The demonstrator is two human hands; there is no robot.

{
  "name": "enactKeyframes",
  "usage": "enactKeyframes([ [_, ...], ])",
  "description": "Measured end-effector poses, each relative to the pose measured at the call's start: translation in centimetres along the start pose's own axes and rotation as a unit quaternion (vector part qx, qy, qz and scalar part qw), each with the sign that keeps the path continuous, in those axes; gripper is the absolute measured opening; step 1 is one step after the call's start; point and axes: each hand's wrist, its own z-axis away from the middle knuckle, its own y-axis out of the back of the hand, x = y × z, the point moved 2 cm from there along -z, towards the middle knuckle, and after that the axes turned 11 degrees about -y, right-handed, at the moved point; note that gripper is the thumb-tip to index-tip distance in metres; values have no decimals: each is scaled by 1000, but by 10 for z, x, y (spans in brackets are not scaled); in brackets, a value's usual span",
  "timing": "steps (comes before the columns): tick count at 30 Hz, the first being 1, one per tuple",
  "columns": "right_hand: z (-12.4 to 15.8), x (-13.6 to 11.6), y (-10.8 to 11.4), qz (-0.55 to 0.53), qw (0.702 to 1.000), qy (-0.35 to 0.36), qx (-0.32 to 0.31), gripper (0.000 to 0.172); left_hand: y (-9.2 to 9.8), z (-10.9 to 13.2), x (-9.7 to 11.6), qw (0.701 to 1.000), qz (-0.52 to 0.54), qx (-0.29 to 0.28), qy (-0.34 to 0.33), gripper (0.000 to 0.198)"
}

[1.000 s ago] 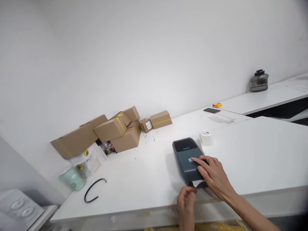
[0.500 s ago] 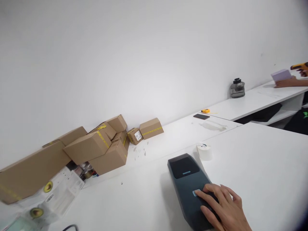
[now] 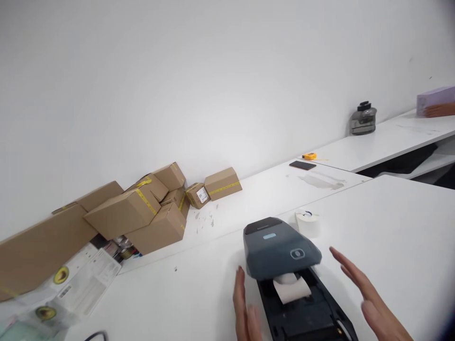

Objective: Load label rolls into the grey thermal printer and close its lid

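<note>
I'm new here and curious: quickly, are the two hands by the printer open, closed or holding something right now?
Left hand: open, holding nothing, beside the label printer.
Right hand: open, holding nothing, on the printer's other side.

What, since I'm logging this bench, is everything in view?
printer: one, blue-grey, front
paper: one strip, white, inside printer
roll: one, white, behind printer
boxes: about nine, brown, by wall
packaging: count unclear, white, lower left
clutter: count unclear, mixed colours, beside boxes
object: one, mint, bottom left
cord: one, black, bottom edge
phone: one, black, right
tape measure: one, yellow, beside phone
jug: one, grey, right
carton: one, lilac, right edge
co-worker's hand: one, at carton
tables: several, white, below
wall: one, white, behind
left hand: one, beside printer
right hand: one, beside printer
</note>
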Motion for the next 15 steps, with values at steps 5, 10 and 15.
enactKeyframes([
  [5,-57,-80,-11,-8,991,60,-121,66,-15,-54,12,999,36,-32,-12,65],
  [10,-119,-120,-39,-67,984,104,-125,66,-30,-95,-3,996,74,-27,-38,73],
  [15,-168,-143,-63,-57,993,59,-90,66,-45,-101,-25,992,83,-96,-10,85],
])
